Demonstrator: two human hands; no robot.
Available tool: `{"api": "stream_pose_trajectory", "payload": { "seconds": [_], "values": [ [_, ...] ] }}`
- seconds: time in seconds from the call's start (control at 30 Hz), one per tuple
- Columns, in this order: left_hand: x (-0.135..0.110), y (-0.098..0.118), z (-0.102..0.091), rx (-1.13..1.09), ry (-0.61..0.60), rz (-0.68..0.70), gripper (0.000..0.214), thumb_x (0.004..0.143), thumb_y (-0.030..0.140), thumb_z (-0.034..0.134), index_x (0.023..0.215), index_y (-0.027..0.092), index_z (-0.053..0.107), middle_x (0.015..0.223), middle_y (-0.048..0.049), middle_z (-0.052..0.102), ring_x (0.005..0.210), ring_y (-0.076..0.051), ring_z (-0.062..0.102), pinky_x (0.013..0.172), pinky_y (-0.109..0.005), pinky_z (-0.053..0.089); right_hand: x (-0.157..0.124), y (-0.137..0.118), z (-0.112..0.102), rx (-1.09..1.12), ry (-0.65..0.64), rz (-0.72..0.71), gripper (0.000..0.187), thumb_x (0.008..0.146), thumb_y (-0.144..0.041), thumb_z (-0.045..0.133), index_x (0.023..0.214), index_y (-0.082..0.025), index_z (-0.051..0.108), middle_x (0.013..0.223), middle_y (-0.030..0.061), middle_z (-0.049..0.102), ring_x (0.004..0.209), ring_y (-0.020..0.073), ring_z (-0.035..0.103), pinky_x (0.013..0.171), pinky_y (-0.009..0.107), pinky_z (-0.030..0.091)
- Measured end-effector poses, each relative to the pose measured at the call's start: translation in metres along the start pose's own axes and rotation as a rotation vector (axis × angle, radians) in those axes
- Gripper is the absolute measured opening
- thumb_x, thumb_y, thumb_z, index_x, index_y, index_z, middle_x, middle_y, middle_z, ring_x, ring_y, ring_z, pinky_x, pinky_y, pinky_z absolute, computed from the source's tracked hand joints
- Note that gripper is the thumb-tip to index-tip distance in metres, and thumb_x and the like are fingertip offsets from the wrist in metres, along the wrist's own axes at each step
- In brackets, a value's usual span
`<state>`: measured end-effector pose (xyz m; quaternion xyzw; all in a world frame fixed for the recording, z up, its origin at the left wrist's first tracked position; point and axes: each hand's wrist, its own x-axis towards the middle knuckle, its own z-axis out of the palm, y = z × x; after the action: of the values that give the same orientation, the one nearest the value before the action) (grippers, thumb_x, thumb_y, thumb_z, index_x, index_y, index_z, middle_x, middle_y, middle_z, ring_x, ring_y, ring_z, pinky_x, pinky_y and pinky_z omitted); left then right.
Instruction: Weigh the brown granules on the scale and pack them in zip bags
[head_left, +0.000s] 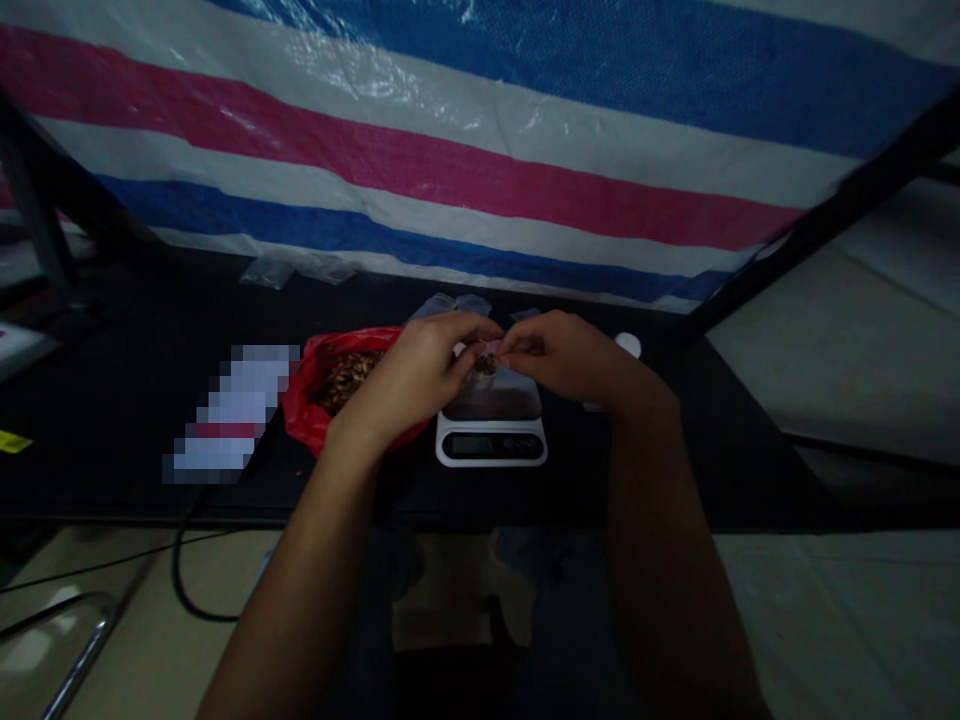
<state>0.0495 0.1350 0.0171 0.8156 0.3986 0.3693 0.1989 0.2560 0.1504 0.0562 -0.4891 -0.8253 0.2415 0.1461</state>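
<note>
My left hand (pixel 409 375) and my right hand (pixel 562 355) meet above a white digital kitchen scale (pixel 491 440). Between their fingertips, both pinch a small clear plastic bag (pixel 484 370) with some brown bits in its bottom. A bit of pink (pixel 491 346) shows at the fingertips, but I cannot tell what it is. Just behind my left wrist lies an open red plastic bag (pixel 311 400) holding a heap of brown pieces (pixel 343 378), perhaps nuts or seeds.
A black table (pixel 712 440) carries everything. A pixelated white and red object (pixel 232 415) lies left of the red bag, and a white round item (pixel 628 345) sits behind my right hand. Loose clear bags (pixel 296 268) lie against a striped tarp (pixel 420 150).
</note>
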Motion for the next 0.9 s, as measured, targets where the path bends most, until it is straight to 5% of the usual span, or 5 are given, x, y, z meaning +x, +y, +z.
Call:
{"api": "stream_pose_trajectory", "payload": {
  "seconds": [0.17,0.33,0.53,0.77,0.9],
  "values": [
    [-0.010,-0.002,-0.014,0.198,-0.162,-0.197,0.019,0.092,0.023,0.060,0.097,0.020,0.078,0.101,-0.0069,0.079,0.089,-0.024,0.073,0.081,-0.035,0.055,0.000,-0.001,0.000,-0.010,-0.004,-0.005,0.018,0.090,-0.013,0.063,0.090,-0.017,0.081,0.089,0.0047,0.081,0.079,0.0164,0.071,0.072,0.026,0.048],
    [-0.014,-0.004,-0.008,0.305,-0.303,-0.317,0.022,0.090,0.032,0.067,0.104,0.023,0.081,0.094,-0.0088,0.081,0.084,-0.029,0.075,0.071,-0.037,0.053,0.001,-0.002,0.000,-0.042,0.032,0.015,0.015,0.091,-0.016,0.065,0.095,-0.018,0.079,0.088,0.0040,0.080,0.078,0.0167,0.069,0.070,0.028,0.046],
    [-0.012,-0.004,-0.007,0.311,-0.266,-0.288,0.023,0.095,0.026,0.058,0.099,0.019,0.080,0.096,-0.0113,0.081,0.084,-0.029,0.075,0.074,-0.038,0.053,0.000,-0.003,0.000,-0.014,0.014,0.051,0.015,0.093,-0.018,0.065,0.100,-0.016,0.077,0.089,0.0052,0.079,0.077,0.0171,0.069,0.067,0.027,0.046],
    [-0.008,-0.004,-0.007,0.129,0.003,-0.105,0.027,0.101,0.029,0.057,0.107,0.020,0.081,0.108,-0.0080,0.077,0.098,-0.024,0.071,0.091,-0.037,0.053,0.000,-0.003,-0.001,-0.005,0.026,0.047,0.016,0.097,-0.023,0.063,0.100,-0.016,0.077,0.092,0.0059,0.080,0.078,0.0166,0.068,0.066,0.027,0.044],
    [-0.005,0.000,0.007,0.116,-0.034,-0.102,0.031,0.103,0.027,0.054,0.116,0.021,0.081,0.113,-0.0094,0.075,0.100,-0.024,0.070,0.090,-0.037,0.055,-0.001,-0.004,0.000,-0.010,0.024,0.041,0.015,0.096,-0.020,0.063,0.100,-0.015,0.077,0.091,0.0059,0.079,0.078,0.0164,0.069,0.068,0.026,0.045]
  ]
}}
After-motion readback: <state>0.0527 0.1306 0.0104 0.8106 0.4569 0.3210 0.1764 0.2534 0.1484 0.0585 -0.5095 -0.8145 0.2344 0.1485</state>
